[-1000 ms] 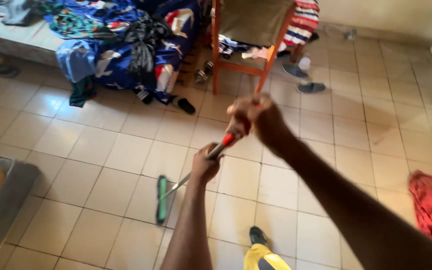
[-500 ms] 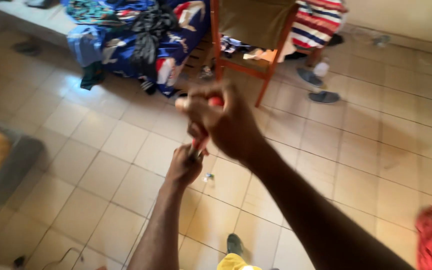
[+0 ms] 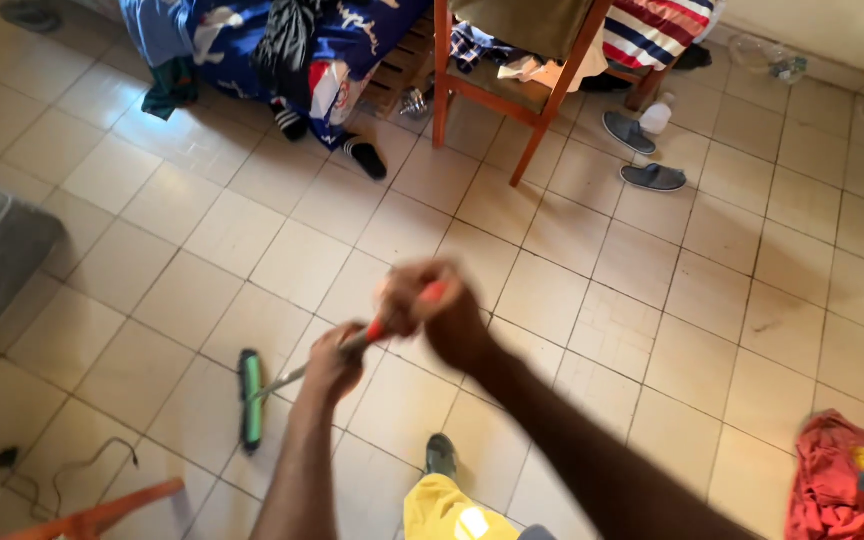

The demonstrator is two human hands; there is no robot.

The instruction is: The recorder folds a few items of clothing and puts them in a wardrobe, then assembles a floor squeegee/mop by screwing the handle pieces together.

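A long-handled broom point(image 3: 252, 398) is gripped two-handed. The left hand point(image 3: 332, 362) is wrapped lower on the grey metal shaft, fingers clamped around it; the right hand point(image 3: 432, 305) is closed over the red-orange top grip, fingers clamped too. The split grip gives leverage, so the shaft slopes down to the left. The green brush head lies flat on the tiled floor point(image 3: 652, 300), in front of the person's left side. The tiles are cream, glossy and square, with dark grout lines. A wooden chair point(image 3: 512, 95) with reddish legs stands beyond, grey slippers point(image 3: 642, 155) beside it. Crumpled blue patterned bedding point(image 3: 282, 45) hangs off a bed. A soft red cloth point(image 3: 847, 480) is bunched at lower right.
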